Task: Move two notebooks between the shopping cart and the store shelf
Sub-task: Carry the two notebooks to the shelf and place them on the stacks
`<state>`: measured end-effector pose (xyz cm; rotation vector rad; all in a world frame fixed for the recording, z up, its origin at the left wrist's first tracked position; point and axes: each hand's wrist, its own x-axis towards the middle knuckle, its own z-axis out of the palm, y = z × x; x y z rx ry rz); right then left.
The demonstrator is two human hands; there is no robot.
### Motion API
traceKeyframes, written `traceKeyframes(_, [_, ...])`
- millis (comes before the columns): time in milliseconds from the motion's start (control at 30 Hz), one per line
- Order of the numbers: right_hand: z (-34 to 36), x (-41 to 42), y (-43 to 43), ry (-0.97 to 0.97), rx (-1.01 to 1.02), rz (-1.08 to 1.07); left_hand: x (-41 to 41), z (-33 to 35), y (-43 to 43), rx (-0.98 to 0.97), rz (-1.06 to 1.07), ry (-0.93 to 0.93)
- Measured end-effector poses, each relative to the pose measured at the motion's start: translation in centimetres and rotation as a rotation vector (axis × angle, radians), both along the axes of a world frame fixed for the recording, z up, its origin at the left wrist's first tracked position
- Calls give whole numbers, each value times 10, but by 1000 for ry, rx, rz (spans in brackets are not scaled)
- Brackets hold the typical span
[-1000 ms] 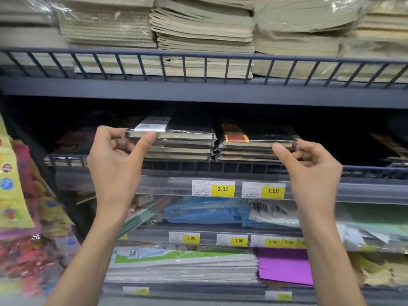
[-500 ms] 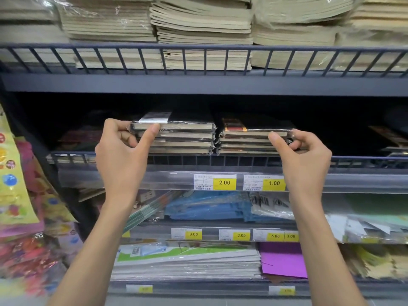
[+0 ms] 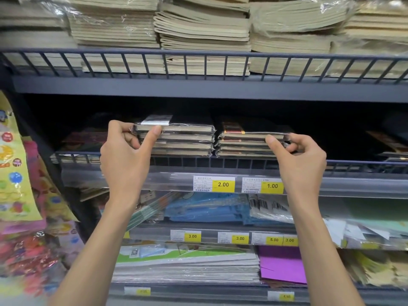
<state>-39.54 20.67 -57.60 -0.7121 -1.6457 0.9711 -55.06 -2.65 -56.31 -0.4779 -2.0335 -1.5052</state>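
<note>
Two stacks of dark, plastic-wrapped notebooks sit side by side on the middle store shelf [image 3: 220, 161]. My left hand [image 3: 125, 155] pinches the top notebook of the left stack [image 3: 187, 127] at its left front corner, thumb on the page edge. My right hand [image 3: 298, 160] pinches the top notebook of the right stack [image 3: 249, 134] at its right front corner. Both notebooks lie flat on their stacks. The shopping cart is out of view.
A railed upper shelf [image 3: 198, 56] holds stacks of beige exercise books just above. Yellow price tags [image 3: 223, 184] line the shelf fronts. Lower shelves hold blue packets [image 3: 205, 208] and purple paper [image 3: 280, 266]. Colourful sticker packs [image 3: 19, 173] hang at the left.
Both hands stay pinched on the top notebooks. The view has shifted a little; the hands and notebooks sit slightly higher and closer in than a second ago.
</note>
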Motion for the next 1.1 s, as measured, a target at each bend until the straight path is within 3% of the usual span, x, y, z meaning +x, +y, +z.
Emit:
traceKeyframes(200, [4,4,-5,-79,51,-49,3,-8,-2,18,-55,1])
traceKeyframes(400, [16,18,-9,-440,286,-135,8,-3,-13,-126,-38,-27])
traceKeyframes(667, [48,43,-14,-958,373,22,33,15,-35,-482,3,-113])
traceKeyframes(900, [95,51,-9,-1311,145,292,49,50,-55,-878,-95,-310])
traceKeyframes(1000, [128,56,-9,-1421,128,353,43,75,-56,-1125,-159,-373])
traceKeyframes(1100, [168,62,-13,-1498,129,414,45,112,-47,-1247,-261,-401])
